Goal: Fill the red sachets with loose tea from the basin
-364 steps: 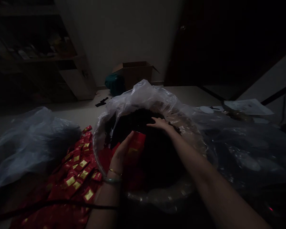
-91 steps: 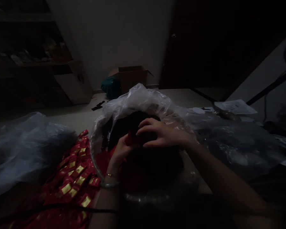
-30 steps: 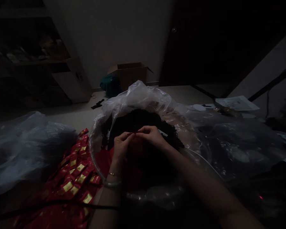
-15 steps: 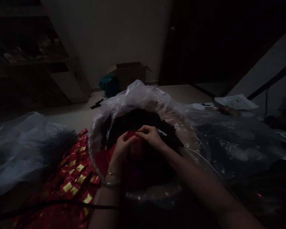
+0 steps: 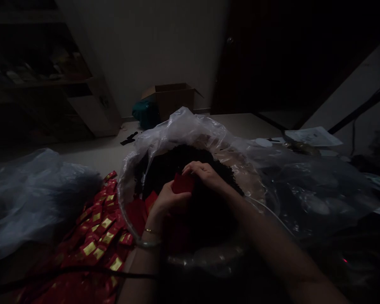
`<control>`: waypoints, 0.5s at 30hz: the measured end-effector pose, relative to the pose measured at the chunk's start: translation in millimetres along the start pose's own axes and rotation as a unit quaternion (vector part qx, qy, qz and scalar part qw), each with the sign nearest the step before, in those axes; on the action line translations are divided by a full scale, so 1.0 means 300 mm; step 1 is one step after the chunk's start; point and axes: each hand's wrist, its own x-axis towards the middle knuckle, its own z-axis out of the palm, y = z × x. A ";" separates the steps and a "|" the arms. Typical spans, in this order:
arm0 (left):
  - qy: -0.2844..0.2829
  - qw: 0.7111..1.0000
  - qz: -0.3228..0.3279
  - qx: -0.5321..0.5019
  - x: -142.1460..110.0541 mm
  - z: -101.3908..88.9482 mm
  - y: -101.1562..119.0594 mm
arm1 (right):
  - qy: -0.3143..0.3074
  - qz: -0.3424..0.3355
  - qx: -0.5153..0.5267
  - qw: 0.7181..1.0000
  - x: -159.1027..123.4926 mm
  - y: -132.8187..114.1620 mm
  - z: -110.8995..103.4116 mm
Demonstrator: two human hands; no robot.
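Observation:
My left hand (image 5: 169,198) grips a small red packet (image 5: 183,184) from its left side, thumb across the front. Fingers bent together, my right hand (image 5: 204,173) is at the packet's top right edge; what its fingertips hold, if anything, is too dark to make out. Both hands are over a wide round basket (image 5: 126,211) lined with clear plastic (image 5: 190,122). Dark, loose, leaf-like material (image 5: 164,162) is heaped inside it. More red packets (image 5: 136,211) lie in the basket at the left, beside my left wrist.
Left of the basket is a pile of filled red packets with gold labels (image 5: 107,221). Beyond it sits a large clear plastic bag (image 5: 34,198). Another plastic bag (image 5: 316,198) lies at right. An open cardboard box (image 5: 174,99) stands by the wall. The room is dim.
My right hand has shifted slightly up and right from its pinch at the packet's front. My left hand has turned, its thumb now lying across the packet.

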 end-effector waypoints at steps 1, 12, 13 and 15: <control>-0.020 0.999 0.017 0.022 -0.001 0.000 -0.002 | -0.053 0.008 -0.022 0.998 -0.004 -0.022 -0.027; -0.145 0.972 0.062 0.172 -0.014 0.008 -0.012 | -0.246 -0.022 -0.266 0.932 -0.030 -0.017 -0.045; -0.148 0.969 0.062 0.186 -0.014 0.007 -0.017 | -0.250 -0.020 -0.255 0.934 -0.030 -0.001 -0.034; -0.152 0.965 0.062 0.206 -0.012 0.004 -0.028 | -0.258 0.006 -0.216 0.942 -0.029 0.030 -0.018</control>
